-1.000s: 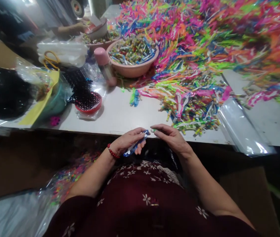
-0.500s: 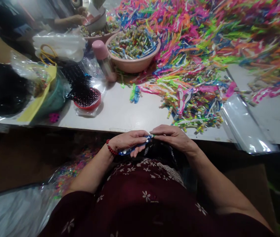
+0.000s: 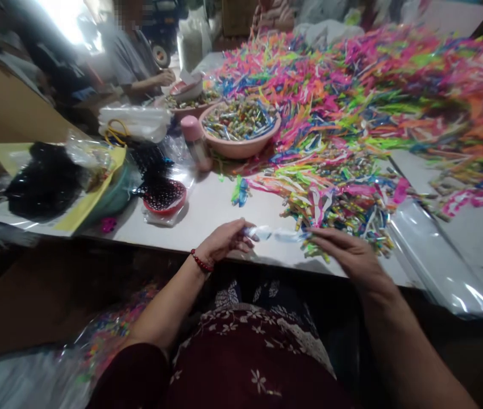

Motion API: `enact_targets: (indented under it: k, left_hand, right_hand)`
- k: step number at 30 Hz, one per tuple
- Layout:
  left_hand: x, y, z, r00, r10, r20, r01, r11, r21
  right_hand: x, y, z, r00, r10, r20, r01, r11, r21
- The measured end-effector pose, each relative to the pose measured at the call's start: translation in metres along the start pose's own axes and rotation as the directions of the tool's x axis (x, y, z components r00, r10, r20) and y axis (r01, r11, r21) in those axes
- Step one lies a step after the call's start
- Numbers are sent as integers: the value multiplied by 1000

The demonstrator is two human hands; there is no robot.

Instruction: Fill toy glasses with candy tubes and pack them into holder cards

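A blue-and-white ribbon (image 3: pixel 284 235), smeared by motion, stretches between my hands above the table's front edge. My left hand (image 3: pixel 227 241), with a red bead bracelet at the wrist, pinches its left end. The fingers of my right hand (image 3: pixel 348 253) close on its right end. Just beyond my right hand lies a pile of short multicoloured tubes with bright ribbons (image 3: pixel 344 201), partly hidden by that hand. A small green-and-blue ribbon piece (image 3: pixel 240 191) lies on the white table (image 3: pixel 207 213) past my left hand.
A pink bowl (image 3: pixel 241 150) full of small tubes stands behind, beside a pink-capped bottle (image 3: pixel 196 145). To the left are a red dish (image 3: pixel 165 199) and a green basin (image 3: pixel 111 193). Clear plastic sleeves (image 3: pixel 441 261) overhang the right edge. Another person (image 3: pixel 134 62) sits far left.
My hands have risen from my lap to over the table edge and moved apart, drawing the ribbon out straight between them. The view has tilted up.
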State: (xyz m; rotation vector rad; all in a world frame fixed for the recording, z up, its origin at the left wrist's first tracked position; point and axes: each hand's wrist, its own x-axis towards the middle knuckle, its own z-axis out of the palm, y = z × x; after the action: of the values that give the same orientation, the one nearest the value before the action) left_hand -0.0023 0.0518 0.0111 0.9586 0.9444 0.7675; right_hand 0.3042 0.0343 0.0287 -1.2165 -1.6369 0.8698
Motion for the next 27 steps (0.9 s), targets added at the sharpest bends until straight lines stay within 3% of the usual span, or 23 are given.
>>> enact_targets:
  k: [1,3,5,7,8,10,12,14,17,20,23,26,27]
  left_hand:
    - [12,3,-8,983,68,-169,-57,996,70]
    - [36,7,-23,880,219,-421,-87,947,311]
    - [60,10,-34,769,402,-496,-48,811,583]
    - [81,13,-38,698,552,-456,4,635,773]
    - [91,15,-38,676,598,-430,24,565,825]
    - [108,18,-36,655,632,-414,49,511,858]
    - [121,21,-35,659,614,-434,47,542,839]
    - [129,23,-37,653,591,-473,39,598,800]
    - [129,26,-46,588,566,-578,29,699,714]
    - [114,30,-55,518,513,-685,-22,809,588]
    - [87,34,-56,555,425,-715,-113,890,441]
    - [54,31,-54,682,325,-655,-233,946,227]
    - [45,29,-54,771,229,-594,-321,946,-52]
  right_hand:
    - [8,5,-16,981,7,-195,-8,1000,-4]
    - [26,11,-48,863,-84,-497,9,989,-150]
    - [44,13,-71,773,-299,-560,10,888,-460]
    - [59,10,-71,776,-446,-445,35,735,-677]
    - [66,9,-61,801,-462,-380,69,703,-708]
    - [76,7,-23,866,-429,-256,171,736,-655]
    - [86,8,30,931,-360,-52,270,779,-566]
    - [97,12,81,963,-226,146,269,800,-536]
    - [120,21,136,971,-103,214,209,802,-559]
    - [148,25,162,980,-15,196,130,799,-587]
    - [168,19,173,983,45,179,74,792,-606]
    - [171,7,176,983,101,154,17,783,-622]
    - [169,3,176,982,110,151,8,780,-625]
